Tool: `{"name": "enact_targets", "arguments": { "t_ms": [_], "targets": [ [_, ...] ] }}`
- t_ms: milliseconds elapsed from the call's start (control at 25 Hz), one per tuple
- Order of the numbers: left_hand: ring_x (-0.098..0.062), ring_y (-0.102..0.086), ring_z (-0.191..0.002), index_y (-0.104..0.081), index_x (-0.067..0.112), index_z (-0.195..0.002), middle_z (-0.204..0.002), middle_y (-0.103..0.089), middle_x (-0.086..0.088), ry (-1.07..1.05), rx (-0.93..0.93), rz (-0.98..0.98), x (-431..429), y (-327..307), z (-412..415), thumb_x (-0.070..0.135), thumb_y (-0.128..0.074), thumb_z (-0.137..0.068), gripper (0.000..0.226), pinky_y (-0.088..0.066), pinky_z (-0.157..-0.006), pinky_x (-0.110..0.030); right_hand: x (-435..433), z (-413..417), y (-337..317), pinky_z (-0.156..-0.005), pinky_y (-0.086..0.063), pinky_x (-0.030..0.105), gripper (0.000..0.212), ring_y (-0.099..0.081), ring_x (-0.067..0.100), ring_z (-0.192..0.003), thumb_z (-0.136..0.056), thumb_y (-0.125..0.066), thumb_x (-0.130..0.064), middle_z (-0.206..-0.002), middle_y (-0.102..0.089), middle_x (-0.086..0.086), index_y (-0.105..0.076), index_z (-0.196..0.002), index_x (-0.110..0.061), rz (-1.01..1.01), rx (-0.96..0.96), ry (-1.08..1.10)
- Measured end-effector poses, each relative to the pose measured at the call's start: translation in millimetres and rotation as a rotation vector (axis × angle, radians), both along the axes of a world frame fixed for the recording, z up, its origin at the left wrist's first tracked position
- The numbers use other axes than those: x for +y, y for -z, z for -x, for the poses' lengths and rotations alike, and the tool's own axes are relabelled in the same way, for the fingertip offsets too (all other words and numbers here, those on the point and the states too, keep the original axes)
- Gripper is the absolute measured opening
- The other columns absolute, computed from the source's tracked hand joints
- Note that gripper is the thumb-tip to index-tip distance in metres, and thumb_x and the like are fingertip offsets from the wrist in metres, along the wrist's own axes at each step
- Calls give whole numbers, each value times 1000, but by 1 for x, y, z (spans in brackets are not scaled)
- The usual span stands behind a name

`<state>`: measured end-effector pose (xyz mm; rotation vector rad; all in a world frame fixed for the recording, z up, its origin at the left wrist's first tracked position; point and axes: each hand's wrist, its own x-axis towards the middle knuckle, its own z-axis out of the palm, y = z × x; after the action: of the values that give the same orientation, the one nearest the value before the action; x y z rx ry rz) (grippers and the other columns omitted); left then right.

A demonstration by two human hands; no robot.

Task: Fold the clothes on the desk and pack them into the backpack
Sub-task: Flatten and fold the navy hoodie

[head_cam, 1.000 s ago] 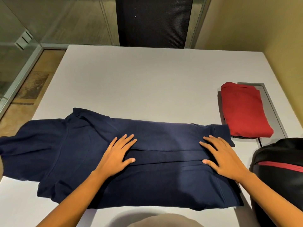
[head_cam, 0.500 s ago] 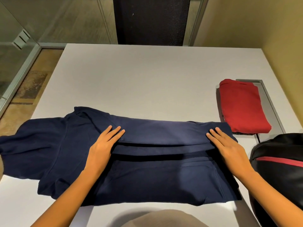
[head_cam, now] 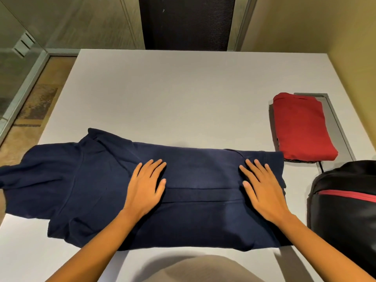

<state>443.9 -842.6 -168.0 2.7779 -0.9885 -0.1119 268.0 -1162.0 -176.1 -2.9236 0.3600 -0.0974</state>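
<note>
A navy blue garment (head_cam: 199,171) lies folded lengthwise across the near part of the white desk (head_cam: 183,94), its left end spread out and hanging past the desk's left edge. My left hand (head_cam: 145,187) presses flat on its middle with straight fingers. My right hand (head_cam: 262,189) presses flat near its right end. A folded red garment (head_cam: 301,127) lies at the right side of the desk. The black backpack (head_cam: 343,210) with a red stripe stands at the near right edge.
The red garment rests over a grey metal cable hatch (head_cam: 335,123) set into the desk, on top of a dark patterned item. A yellow wall runs along the right. A dark chair back (head_cam: 187,23) stands beyond the far edge. Glass panels are at the left.
Both hands slid back toward me, flattening the raised fold of the navy garment. Half a second ago the fingers were tucked at the fold's edge; now both palms lie flat.
</note>
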Motion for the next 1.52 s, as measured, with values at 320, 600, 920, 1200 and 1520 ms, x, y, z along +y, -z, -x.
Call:
{"name": "enact_targets", "arguments": {
  "t_ms": [320, 600, 920, 1200, 1520],
  "targets": [
    [-23, -14, -147, -16, 18, -153, -160, -13, -1, -34, 21, -148, -18, 42, 5, 45, -19, -100, 60, -16, -118, -48, 10, -22, 34, -111, -7, 70, 59, -3, 35, -149, -98, -16, -55, -163, -7, 6, -12, -154, -36, 188, 217, 147],
    [-20, -25, -144, -32, 13, -149, -155, -31, -2, -87, 69, -38, -20, 34, 8, 45, -11, -101, 61, -11, -118, -42, 23, -27, 26, -113, -11, 66, 60, -9, 37, -148, -100, -17, -50, -161, -14, 15, -30, -151, -23, 165, 194, 111],
    [-22, -33, -141, -28, 16, -150, -156, -28, -3, -138, 16, -96, 32, 38, 20, 43, -16, -99, 59, -27, -115, -41, 129, -48, 28, -113, -11, 66, 56, 0, 41, -148, -102, -14, -55, -163, -3, 8, -15, -154, -34, 87, 172, -121],
    [-21, -36, -139, -34, 12, -147, -150, -39, -3, -298, 75, 100, 92, 26, 20, 46, -19, -100, 60, -22, -116, -36, 123, -45, 33, -112, -16, 66, 55, -11, 37, -148, -101, -17, -52, -161, -19, 2, -20, -153, -33, 138, 208, -62],
    [-33, -32, -140, -37, 4, -144, -150, -38, -15, -706, -17, 205, 197, 20, -29, 28, -39, -102, 48, -23, -114, -51, 221, -103, 15, -118, -9, 54, 54, -3, 30, -150, -103, -19, -46, -163, -10, 6, -19, -154, -27, 0, 75, -317]
  ]
}}
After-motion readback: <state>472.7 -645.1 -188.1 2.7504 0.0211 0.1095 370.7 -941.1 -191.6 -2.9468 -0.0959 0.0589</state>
